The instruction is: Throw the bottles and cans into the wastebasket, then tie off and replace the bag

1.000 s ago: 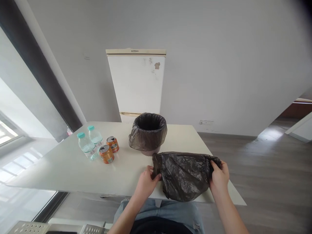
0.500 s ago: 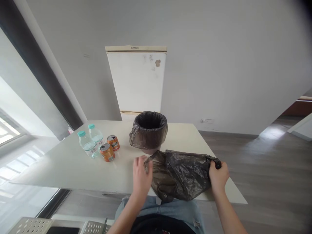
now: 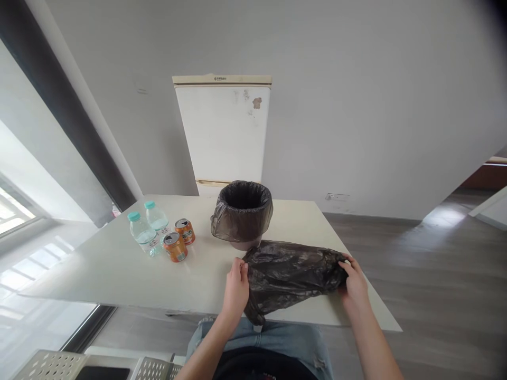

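1. The table (image 3: 194, 285) has a pale top.
2. Two bottles (image 3: 142, 235) stand toward its left edge.
3. Two cans (image 3: 175, 248) stand just beside them, on the right-edge side.
4. The bin (image 3: 245, 245) stands nearer the right edge.
5. The bag (image 3: 293, 272) spreads toward the near right corner.

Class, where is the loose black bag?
In the head view, mostly right of centre, the bag stretches from left hand to right hand, in front of the lined bin.
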### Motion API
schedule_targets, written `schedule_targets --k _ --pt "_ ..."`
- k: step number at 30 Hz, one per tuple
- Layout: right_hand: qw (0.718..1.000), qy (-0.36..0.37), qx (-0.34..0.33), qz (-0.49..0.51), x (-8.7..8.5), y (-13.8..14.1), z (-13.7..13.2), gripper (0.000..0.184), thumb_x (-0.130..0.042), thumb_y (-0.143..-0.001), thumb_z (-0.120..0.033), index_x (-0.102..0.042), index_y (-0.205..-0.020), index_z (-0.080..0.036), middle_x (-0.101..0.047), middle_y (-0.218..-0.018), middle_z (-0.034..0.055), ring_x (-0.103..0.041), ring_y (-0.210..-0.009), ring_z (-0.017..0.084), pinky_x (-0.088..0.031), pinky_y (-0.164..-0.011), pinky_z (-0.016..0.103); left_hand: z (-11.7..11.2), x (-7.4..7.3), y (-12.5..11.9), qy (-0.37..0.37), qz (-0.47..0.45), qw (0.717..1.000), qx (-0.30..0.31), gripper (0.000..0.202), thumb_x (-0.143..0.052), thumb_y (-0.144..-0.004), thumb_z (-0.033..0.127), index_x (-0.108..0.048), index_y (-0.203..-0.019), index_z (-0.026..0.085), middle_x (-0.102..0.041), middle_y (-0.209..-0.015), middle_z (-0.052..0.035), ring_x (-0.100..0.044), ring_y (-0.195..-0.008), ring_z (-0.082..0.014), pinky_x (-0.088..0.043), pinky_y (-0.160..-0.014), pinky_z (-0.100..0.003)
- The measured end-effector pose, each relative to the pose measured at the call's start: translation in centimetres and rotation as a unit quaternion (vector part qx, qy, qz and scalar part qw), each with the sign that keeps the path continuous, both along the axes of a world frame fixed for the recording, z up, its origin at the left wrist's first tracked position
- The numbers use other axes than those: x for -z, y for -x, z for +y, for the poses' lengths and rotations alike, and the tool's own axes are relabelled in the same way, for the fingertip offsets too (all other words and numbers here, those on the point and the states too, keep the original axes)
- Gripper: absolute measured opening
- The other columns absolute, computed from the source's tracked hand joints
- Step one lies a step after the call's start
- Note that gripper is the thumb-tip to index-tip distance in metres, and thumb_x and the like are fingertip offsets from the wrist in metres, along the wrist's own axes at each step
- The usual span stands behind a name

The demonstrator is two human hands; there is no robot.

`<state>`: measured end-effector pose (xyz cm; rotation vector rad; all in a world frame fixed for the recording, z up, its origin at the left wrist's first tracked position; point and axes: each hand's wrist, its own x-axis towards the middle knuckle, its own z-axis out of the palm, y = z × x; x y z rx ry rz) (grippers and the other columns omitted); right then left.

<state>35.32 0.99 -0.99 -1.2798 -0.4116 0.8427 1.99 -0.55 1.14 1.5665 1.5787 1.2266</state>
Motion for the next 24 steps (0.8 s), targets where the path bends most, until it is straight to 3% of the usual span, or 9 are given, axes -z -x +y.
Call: schedule_targets --k 2,5,9,12,14,16,18,21,24 --pt "0.998 -0.009 -0.042 -0.036 0.1 -0.6 -0.2 0.065 -0.087 -0.056 -0.041 -0.066 -0.115 -0.027 -0.068 -0.098 0.0003 -0.064 -0.081 0.021 -0.049 -0.064 0.03 0.1 0.0 1.1 -0.006 0.018 1.0 -0.015 0.028 -0.036 -0.106 0.043 -0.043 -0.085 0.026 -0.054 -0.071 0.0006 -0.054 -0.064 -0.0204 -0.036 -0.066 -0.028" --pt "0.987 -0.018 -0.044 -0.152 0.7 -1.5 -0.4 0.065 -0.09 -0.057 -0.047 -0.066 -0.113 -0.026 -0.067 -0.099 0.0006 -0.064 -0.084 0.022 -0.05 -0.07 0.031 -0.1 0.5 2.1 0.016 0.099 0.995 -0.026 0.021 -0.035 -0.108 0.032 -0.047 -0.093 0.025 -0.059 -0.075 -0.0003 -0.057 -0.066 -0.0207 -0.036 -0.065 -0.028" --pt "0.929 0.055 -0.058 -0.36 1.8 -3.1 0.1 0.053 -0.081 -0.069 -0.056 -0.069 -0.111 -0.025 -0.069 -0.104 0.0041 -0.065 -0.095 0.027 -0.051 -0.087 0.041 -0.6 1.7 2.5 0.046 0.24 0.969 -0.022 0.014 -0.041 -0.104 0.018 -0.054 -0.107 0.023 -0.064 -0.081 -0.0029 -0.062 -0.071 -0.0237 -0.042 -0.068 -0.032" --pt "0.882 0.089 -0.133 -0.444 1.8 -3.8 0.2 0.061 -0.074 -0.074 -0.066 -0.068 -0.12 -0.025 -0.069 -0.117 0.0099 -0.065 -0.11 0.034 -0.051 -0.098 0.05 -1.3 1.3 2.0 -0.059 0.275 0.957 -0.071 0.018 -0.043 -0.104 0.017 -0.057 -0.115 0.02 -0.066 -0.108 -0.0116 -0.064 -0.097 -0.0288 -0.05 -0.086 -0.043" --pt "0.856 0.098 -0.129 -0.491 1.0 -3.4 -0.1 0.072 -0.07 -0.077 -0.073 -0.065 -0.13 -0.024 -0.065 -0.125 0.0147 -0.061 -0.12 0.038 -0.049 -0.104 0.057 -2.2 0.2 1.2 -0.142 0.258 0.952 -0.086 0.022 -0.042 -0.105 0.018 -0.057 -0.121 0.019 -0.062 -0.121 -0.0142 -0.061 -0.109 -0.0302 -0.05 -0.097 -0.049" --pt "0.827 0.08 -0.069 -0.552 -0.4 -2.5 -0.6 0.075 -0.064 -0.082 -0.075 -0.061 -0.137 -0.024 -0.06 -0.133 0.018 -0.056 -0.129 0.042 -0.043 -0.111 0.062 -3.2 -1.3 0.0 -0.204 0.231 0.951 -0.036 0.023 -0.042 -0.106 0.018 -0.056 -0.123 0.02 -0.061 -0.127 -0.0144 -0.06 -0.116 -0.029 -0.05 -0.103 -0.049" --pt "0.793 0.02 -0.048 -0.607 -2.1 -1.4 -1.0 0.064 -0.056 -0.093 -0.069 -0.057 -0.14 -0.025 -0.056 -0.142 0.0171 -0.051 -0.137 0.039 -0.039 -0.117 0.06 -3.8 -2.6 -1.5 -0.241 0.225 0.941 0.077 0.022 -0.049 -0.104 0.023 -0.057 -0.124 0.02 -0.06 -0.135 -0.0155 -0.059 -0.125 -0.0292 -0.049 -0.108 -0.048" --pt "0.718 -0.057 -0.17 -0.673 -3.6 -0.2 -0.3 0.047 -0.044 -0.104 -0.055 -0.054 -0.143 -0.029 -0.053 -0.152 0.0109 -0.048 -0.143 0.031 -0.038 -0.122 0.05 -3.2 -3.4 -4.7 -0.244 0.266 0.901 0.24 0.058 -0.068 -0.094 0.051 -0.055 -0.136 0.013 -0.054 -0.15 -0.0206 -0.049 -0.141 -0.0352 -0.042 -0.119 -0.051" --pt "0.642 -0.021 -0.257 -0.723 -2.8 0.2 1.7 0.055 -0.042 -0.105 -0.057 -0.048 -0.151 -0.028 -0.048 -0.159 0.0113 -0.043 -0.149 0.033 -0.035 -0.124 0.055 -1.1 -2.4 -8.0 -0.227 0.344 0.859 0.304 0.105 -0.066 -0.084 0.077 -0.041 -0.154 0.002 -0.037 -0.165 -0.0257 -0.03 -0.156 -0.0392 -0.025 -0.13 -0.054"
